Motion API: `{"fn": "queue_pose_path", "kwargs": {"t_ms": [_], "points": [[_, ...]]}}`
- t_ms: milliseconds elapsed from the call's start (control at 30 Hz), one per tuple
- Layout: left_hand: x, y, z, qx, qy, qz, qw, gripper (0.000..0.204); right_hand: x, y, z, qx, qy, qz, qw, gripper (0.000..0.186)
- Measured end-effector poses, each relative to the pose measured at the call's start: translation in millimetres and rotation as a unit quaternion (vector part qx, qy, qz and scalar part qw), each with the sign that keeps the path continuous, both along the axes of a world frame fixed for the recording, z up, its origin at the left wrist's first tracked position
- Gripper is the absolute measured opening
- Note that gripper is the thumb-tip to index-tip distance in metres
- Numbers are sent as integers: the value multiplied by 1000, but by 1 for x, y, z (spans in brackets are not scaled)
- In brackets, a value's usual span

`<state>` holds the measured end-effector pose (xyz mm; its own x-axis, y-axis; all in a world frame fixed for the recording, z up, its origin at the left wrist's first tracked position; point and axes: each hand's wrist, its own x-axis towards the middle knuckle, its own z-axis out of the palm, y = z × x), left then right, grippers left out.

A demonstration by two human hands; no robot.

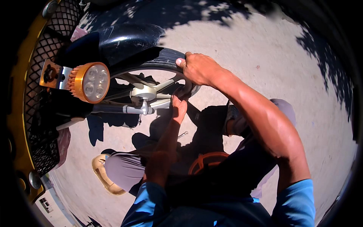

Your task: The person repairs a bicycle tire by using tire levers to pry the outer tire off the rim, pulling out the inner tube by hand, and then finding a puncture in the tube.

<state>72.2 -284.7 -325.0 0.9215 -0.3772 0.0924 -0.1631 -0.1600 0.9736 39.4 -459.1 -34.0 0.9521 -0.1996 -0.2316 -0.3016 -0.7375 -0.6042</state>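
Observation:
A motorcycle front wheel with a black tyre [160, 56] and silver spokes and hub [143, 92] stands in front of me under a black mudguard [124, 39]. My right hand [198, 68] grips the top right of the tyre, thumb on the tread. My left hand [179, 104] reaches up from below and holds the tyre's lower right edge next to the rim. Whether a tool is in either hand is hidden.
An orange-rimmed round lamp [92, 82] sticks out on a bracket at the left, beside a black mesh basket [45, 49]. A small wrench [182, 134] lies on the sandy ground. My knees and a sandal [104, 174] are below, with an orange ring-shaped object [206, 160] between them.

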Motion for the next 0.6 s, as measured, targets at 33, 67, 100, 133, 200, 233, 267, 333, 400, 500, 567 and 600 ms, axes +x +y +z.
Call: {"fn": "queue_pose_path", "kwargs": {"t_ms": [33,67,100,133,200,233,267,333,400,500,567,600], "points": [[0,3,-2,-33,51,-25,998,31,-2,0,-2,2,2,-2,1000,57],[6,11,-10,-31,45,-19,998,31,1,3,1,6,1,0,1000,57],[11,20,-18,-22,76,7,997,34,4,7,4,10,0,3,1000,57],[13,25,-25,-16,108,31,993,36,7,10,5,10,-4,9,1000,57],[-3,-4,-9,29,130,32,991,38,-2,-4,-7,-19,-16,1,1000,57],[-3,-5,-9,-24,91,30,995,37,-1,-3,-4,-17,-15,1,1000,57],[-3,-5,-7,-78,51,28,995,36,0,-1,0,-7,-2,1,1000,57],[15,25,-25,-1,56,18,998,39,5,10,7,9,4,14,1000,56],[18,25,-24,66,64,-5,996,41,3,8,7,10,0,8,1000,56],[-6,-7,-6,-75,105,44,991,36,-2,-3,-4,-10,-10,-10,1000,56],[3,3,-6,-46,87,7,995,36,0,1,3,-1,0,-4,1000,56],[5,7,-7,-17,69,-31,997,36,0,2,5,7,10,2,1000,56]]}}
